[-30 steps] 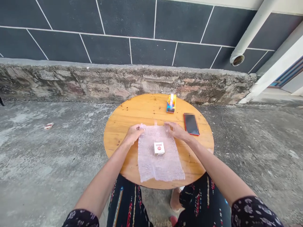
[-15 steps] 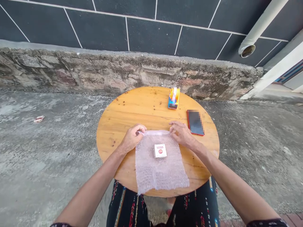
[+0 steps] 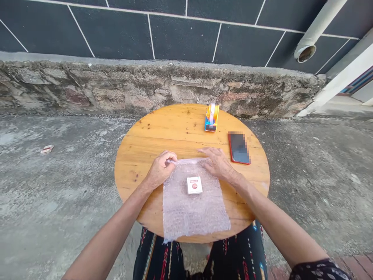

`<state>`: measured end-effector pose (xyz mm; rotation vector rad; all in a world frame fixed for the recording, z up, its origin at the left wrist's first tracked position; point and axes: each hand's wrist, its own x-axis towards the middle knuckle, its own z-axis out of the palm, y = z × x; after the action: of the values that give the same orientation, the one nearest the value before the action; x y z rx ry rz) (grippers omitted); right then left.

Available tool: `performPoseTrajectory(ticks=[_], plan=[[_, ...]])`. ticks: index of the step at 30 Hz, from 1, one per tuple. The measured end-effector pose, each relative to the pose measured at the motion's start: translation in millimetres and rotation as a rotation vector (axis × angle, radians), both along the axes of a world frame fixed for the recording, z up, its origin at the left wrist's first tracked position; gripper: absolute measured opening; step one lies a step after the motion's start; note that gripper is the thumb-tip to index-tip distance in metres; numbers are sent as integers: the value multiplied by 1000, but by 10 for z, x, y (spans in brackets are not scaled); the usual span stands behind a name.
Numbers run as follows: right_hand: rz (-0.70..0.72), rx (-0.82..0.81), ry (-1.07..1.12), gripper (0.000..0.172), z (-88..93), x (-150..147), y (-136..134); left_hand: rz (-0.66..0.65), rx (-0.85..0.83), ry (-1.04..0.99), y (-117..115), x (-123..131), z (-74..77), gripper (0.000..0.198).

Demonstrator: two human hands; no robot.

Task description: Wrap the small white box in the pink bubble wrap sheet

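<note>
A sheet of bubble wrap (image 3: 192,210) lies on a round wooden table (image 3: 140,155), its near edge hanging over the table's front. A small white box with a red mark (image 3: 194,185) sits on the sheet. My left hand (image 3: 159,171) pinches the sheet's far left corner, fingers closed. My right hand (image 3: 218,165) rests on the far right part of the sheet with its fingers stretched out flat.
A yellow and blue tape dispenser (image 3: 211,117) stands at the table's far side. A phone in a red case (image 3: 239,147) lies to the right of my right hand. A rough stone ledge (image 3: 116,89) and dark tiled wall stand behind; concrete floor surrounds the table.
The sheet's far edge has been pulled toward me and lies folded over. My right hand went from pinching the edge to lying flat on it. The view shifted slightly.
</note>
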<state>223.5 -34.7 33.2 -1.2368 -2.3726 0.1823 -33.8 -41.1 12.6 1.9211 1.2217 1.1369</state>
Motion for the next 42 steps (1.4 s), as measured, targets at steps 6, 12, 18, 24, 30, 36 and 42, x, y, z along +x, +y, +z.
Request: performPoseTrajectory(ticks=[6,12,18,24,30,36,42], plan=[[81,10,54,16,7,-144,152,317,239,141,-363,82,326,30],[57,-25,192,10,-57,-162,225,55,-18,-15,-825,293,603,10],[62,-33,265,11,-161,-164,253,-41,-561,-347,-611,440,562,14],[56,21,259,13,-156,-174,202,-16,-953,-714,-348,576,461,36],[57,100,248,17,-115,-182,134,-40,-1091,-805,-173,535,389,44],[74,97,240,16,-128,-187,143,-27,-1111,-852,-106,530,284,43],[94,66,222,16,-102,-157,156,-40,-1006,-942,-97,599,166,27]])
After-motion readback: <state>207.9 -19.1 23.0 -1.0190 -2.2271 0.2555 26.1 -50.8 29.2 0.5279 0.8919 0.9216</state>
